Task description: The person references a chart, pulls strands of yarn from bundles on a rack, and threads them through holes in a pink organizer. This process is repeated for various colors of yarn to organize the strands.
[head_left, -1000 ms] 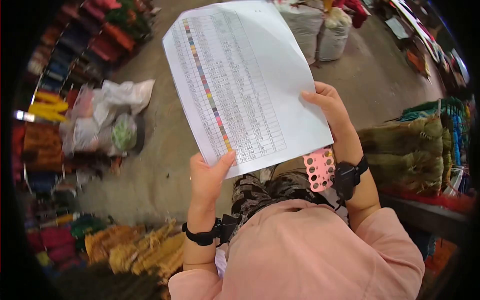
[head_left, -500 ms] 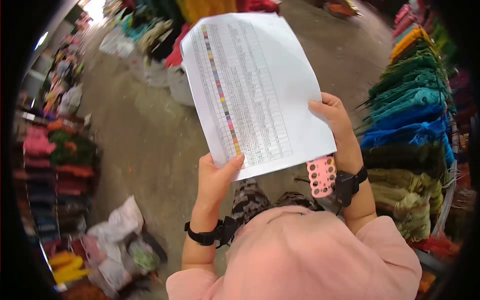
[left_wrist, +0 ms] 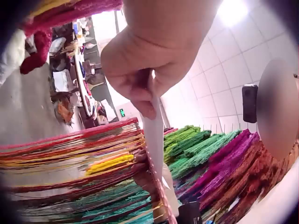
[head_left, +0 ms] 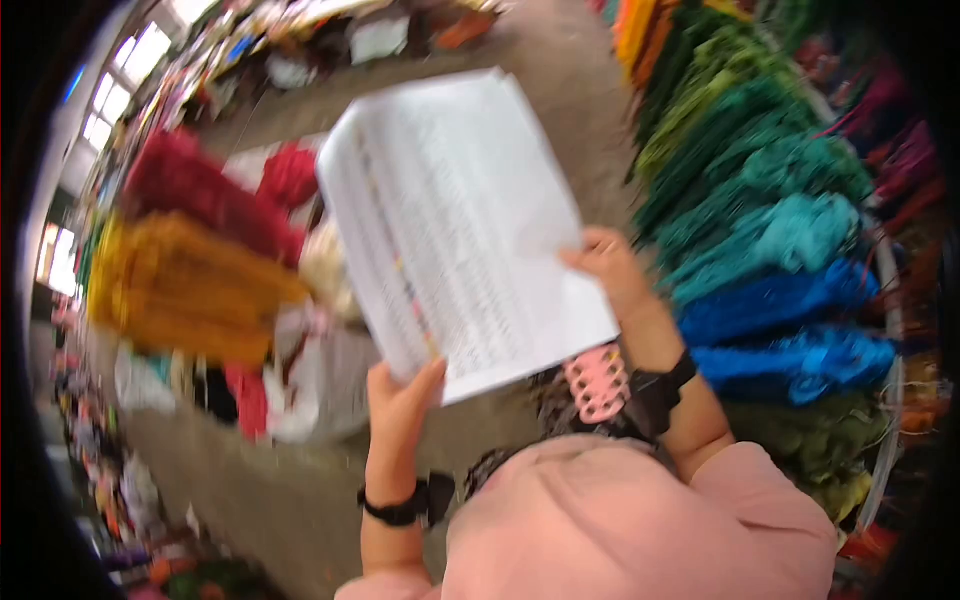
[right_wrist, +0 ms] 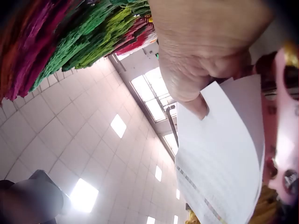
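Observation:
A few stacked paper sheets, printed with a table and a strip of small colour squares, are held up in front of the body. My left hand pinches their lower left corner, thumb on top; in the left wrist view, the left hand has the paper edge-on between thumb and fingers. At the right edge, my right hand grips the sheets, its thumb lying on the upper face. Under the papers by the right hand sticks out a pink holed thread card. Many coloured threads are strung from it.
Teal yarn hanks and blue hanks hang from a rail close on the right. Amber hanks and crimson hanks lie on white sacks at the left. Concrete floor runs between them.
The head view has swung to the right, bringing the green and blue hanks nearer and the sacks to the left. Both hands keep holding the sheets, which sit lower and further left in view.

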`<state>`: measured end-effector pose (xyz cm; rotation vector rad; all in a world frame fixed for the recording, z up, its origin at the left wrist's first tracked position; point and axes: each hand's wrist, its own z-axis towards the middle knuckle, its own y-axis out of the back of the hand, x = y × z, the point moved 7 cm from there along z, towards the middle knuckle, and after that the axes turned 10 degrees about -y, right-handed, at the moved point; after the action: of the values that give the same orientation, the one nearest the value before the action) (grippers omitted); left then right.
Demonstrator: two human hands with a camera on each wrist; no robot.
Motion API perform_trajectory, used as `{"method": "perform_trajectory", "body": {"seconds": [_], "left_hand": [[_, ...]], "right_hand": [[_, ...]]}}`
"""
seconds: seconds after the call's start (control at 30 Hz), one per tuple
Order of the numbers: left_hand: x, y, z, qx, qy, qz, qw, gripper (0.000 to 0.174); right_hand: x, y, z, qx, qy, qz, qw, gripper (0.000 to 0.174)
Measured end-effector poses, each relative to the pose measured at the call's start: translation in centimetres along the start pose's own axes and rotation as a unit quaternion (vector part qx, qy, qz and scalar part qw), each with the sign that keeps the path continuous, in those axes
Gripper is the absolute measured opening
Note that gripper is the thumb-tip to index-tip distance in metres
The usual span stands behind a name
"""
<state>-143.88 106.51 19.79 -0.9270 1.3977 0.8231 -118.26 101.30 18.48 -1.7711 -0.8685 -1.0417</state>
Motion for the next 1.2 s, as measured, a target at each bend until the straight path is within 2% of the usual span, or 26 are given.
{"method": "perform_trajectory", "body": {"seconds": [0.03, 0.07, 0.13, 0.2, 0.3, 0.33, 0.5, 0.67, 0.77, 0.8, 0.87, 1.1, 1.13, 1.2], "left_hand": [[-0.7, -1.3, 3.0, -0.006, 0.001, -0.023, 1.0, 0.019], [-1.1, -2.3, 5.9, -0.01, -0.008, -0.034, 0.999, 0.02], [-0.7, -3.0, 11.1, -0.029, 0.004, -0.047, 0.998, 0.024], [-0.7, -4.1, 16.4, -0.045, 0.014, -0.069, 0.997, 0.027], [0.2, -5.5, 25.2, -0.044, 0.012, -0.106, 0.993, 0.028], [1.6, -2.8, 25.3, -0.046, 0.005, -0.123, 0.991, 0.028], [4.9, -3.8, 43.2, -0.001, 0.0, -0.116, 0.993, 0.027], [1.8, -8.3, 61.6, 0.053, -0.016, -0.071, 0.996, 0.023], [0.0, -12.6, 72.0, 0.087, -0.027, -0.047, 0.995, 0.022], [-0.5, -14.1, 74.5, 0.115, -0.006, -0.03, 0.993, 0.027], [-1.3, -17.9, 79.6, 0.149, -0.013, -0.044, 0.988, 0.026], [-5.2, -33.7, 94.9, 0.237, -0.066, -0.064, 0.967, 0.024], [-6.3, -36.5, 97.3, 0.258, -0.079, -0.067, 0.961, 0.025], [-8.5, -43.0, 101.7, 0.273, -0.097, -0.064, 0.955, 0.025]], "right_hand": [[2.2, 0.9, 1.8, -0.006, 0.03, -0.001, 1.0, 0.009], [3.9, 1.4, 3.7, -0.006, 0.01, 0.061, 0.998, 0.009], [6.6, 3.4, 7.8, -0.002, -0.02, 0.02, 1.0, 0.01], [8.0, 6.7, 12.4, -0.027, 0.052, -0.009, 0.998, 0.012], [11.0, 10.8, 18.4, -0.044, 0.069, -0.027, 0.996, 0.019], [10.4, 9.6, 18.1, -0.063, 0.08, -0.09, 0.991, 0.02], [14.5, 16.1, 27.9, -0.182, 0.128, -0.153, 0.963, 0.018], [22.2, 20.9, 36.9, -0.305, 0.142, -0.204, 0.919, 0.016], [26.7, 23.6, 42.2, -0.35, 0.159, -0.246, 0.89, 0.016], [27.8, 24.3, 43.1, -0.365, 0.155, -0.248, 0.884, 0.016], [29.5, 26.9, 45.6, -0.397, 0.15, -0.251, 0.87, 0.015], [36.2, 37.9, 54.1, -0.496, 0.233, -0.235, 0.803, 0.014], [36.1, 40.4, 55.0, -0.5, 0.203, -0.178, 0.823, 0.014], [38.8, 43.3, 56.1, -0.523, 0.247, -0.195, 0.792, 0.015]]}}
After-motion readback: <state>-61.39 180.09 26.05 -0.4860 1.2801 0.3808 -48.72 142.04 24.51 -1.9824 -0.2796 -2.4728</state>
